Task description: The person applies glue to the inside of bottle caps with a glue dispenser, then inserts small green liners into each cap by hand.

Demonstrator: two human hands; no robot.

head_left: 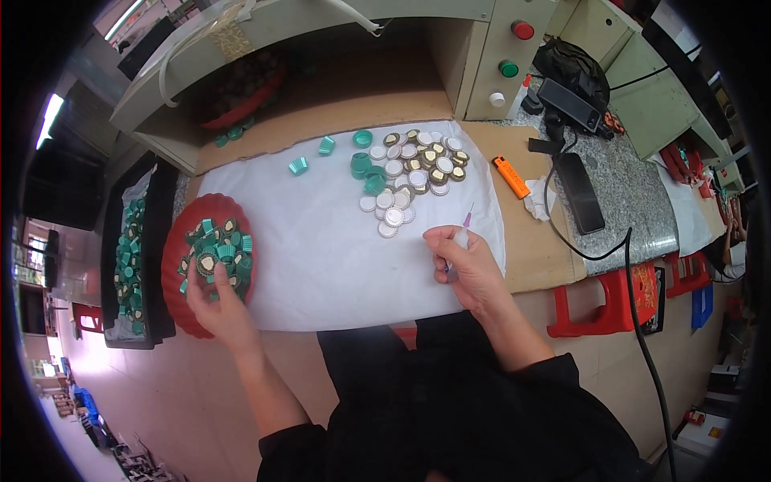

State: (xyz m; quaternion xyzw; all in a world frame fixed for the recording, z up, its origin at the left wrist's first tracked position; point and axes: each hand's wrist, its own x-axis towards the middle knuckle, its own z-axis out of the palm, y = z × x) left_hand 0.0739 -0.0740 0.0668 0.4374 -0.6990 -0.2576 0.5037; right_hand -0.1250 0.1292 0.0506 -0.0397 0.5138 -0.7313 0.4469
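From the head view, the right hand (466,269) pinches a thin syringe-like tool (461,237) over the white sheet (321,257) on the table (538,249); its long axis runs up and slightly right, pink tip pointing away toward the pile of round silver and gold caps (414,173). The left hand (218,305) reaches with loosely curled fingers into the red tray (178,305) of green caps (218,249) (whether it grips one, I cannot tell). An orange lighter (511,177) lies right of the sheet.
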